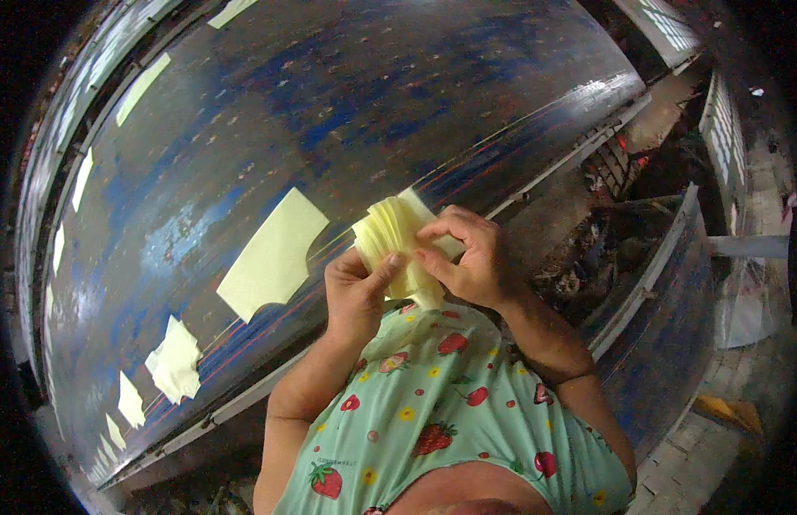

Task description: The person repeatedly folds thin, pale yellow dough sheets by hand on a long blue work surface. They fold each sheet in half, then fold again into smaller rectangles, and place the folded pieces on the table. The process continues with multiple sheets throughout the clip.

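Blue-smeared table (467, 94), floor (673, 472) dim, perhaps tiled, left hand (357, 287) and right hand (473, 256) pinching yellow sheets (384, 225)

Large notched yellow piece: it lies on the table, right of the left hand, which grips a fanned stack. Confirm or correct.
Wrong side: the head view shows the large notched yellow piece left of the left hand. It does lie on the table, and that hand grips a fanned stack.

Before me I have a wide dark worktop (373, 112) patched with blue. On it, to my left, a yellow notched piece (274, 257) lies flat, then an uneven pile (175, 360); pale pieces (143, 89) line the far edge.
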`<state>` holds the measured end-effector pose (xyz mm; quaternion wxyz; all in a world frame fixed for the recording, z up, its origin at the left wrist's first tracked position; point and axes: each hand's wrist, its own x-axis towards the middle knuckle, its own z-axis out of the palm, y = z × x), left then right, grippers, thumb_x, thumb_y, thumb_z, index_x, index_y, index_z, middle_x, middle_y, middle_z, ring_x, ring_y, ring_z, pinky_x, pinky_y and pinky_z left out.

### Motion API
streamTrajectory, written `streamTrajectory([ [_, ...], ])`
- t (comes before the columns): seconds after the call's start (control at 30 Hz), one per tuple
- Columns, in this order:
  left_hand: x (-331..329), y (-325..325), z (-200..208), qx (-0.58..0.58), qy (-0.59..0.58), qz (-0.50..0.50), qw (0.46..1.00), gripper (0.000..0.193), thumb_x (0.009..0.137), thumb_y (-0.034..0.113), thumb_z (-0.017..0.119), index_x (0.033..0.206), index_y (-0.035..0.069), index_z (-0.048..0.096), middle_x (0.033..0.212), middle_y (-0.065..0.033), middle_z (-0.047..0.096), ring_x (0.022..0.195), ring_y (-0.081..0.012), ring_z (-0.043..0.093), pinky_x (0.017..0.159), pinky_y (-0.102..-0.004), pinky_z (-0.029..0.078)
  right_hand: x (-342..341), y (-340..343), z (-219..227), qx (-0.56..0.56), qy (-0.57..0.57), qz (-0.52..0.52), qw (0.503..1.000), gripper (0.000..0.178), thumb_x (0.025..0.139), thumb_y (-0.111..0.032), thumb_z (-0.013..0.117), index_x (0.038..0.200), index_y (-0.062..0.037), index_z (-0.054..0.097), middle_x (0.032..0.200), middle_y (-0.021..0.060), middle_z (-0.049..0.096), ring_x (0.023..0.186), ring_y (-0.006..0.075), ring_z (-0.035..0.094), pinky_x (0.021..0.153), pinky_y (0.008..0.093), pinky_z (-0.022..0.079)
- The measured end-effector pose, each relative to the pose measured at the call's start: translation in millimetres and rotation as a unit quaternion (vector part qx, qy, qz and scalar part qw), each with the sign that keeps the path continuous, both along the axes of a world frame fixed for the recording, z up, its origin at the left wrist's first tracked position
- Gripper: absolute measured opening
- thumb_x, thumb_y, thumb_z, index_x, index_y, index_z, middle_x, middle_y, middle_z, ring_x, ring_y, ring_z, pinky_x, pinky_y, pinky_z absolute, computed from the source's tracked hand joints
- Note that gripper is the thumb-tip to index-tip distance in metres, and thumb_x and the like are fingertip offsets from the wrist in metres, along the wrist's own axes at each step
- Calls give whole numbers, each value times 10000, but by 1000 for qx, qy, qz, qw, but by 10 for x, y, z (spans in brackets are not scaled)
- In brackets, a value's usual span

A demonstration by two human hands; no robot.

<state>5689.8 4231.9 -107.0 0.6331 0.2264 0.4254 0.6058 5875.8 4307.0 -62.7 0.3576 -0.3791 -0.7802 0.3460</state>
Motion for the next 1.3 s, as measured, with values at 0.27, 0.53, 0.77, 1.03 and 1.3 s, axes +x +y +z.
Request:
streamTrajectory([
  [0.27,210,470,-16,-14,12,-67,998,235,889,60,823,1093,-24,741,1025,-93,781,860,-150,741,809,-334,614,353,504,-155,-365,112,57,922,132,850,-103,799,875,-34,689,831,16,697,759,83,628,697,266,519],
  [0.53,1061,920,-3,-30,71,-12,997,262,873,72,833,1092,-25,725,1022,-98,777,870,-163,750,819,-339,618,1153,1117,-418,-445,215,146,857,125,853,-84,791,878,-31,680,851,-2,697,798,66,622,747,250,519],
  [0.77,2148,1331,168,-30,30,15,999,327,882,91,821,1163,-22,699,1052,-87,765,900,-164,737,829,-331,597,2152,1624,-402,-459,236,210,830,136,874,-107,777,867,-37,660,883,-17,663,823,56,595,765,237,494],
  [1.03,2689,1366,234,-54,6,99,994,385,847,107,837,1176,-19,683,1080,-99,752,928,-194,739,873,-374,607,2569,1915,-568,-507,274,284,767,168,837,-143,776,845,-56,632,851,-21,626,802,70,594,731,252,487],
  [1.3,2361,1125,172,-121,54,246,960,479,757,110,683,1226,36,616,1143,-154,707,1033,-361,715,914,-537,612,2688,2155,-938,-409,340,11,847,121,884,-38,730,991,-54,677,966,6,694,897,105,642,820,285,542],
])
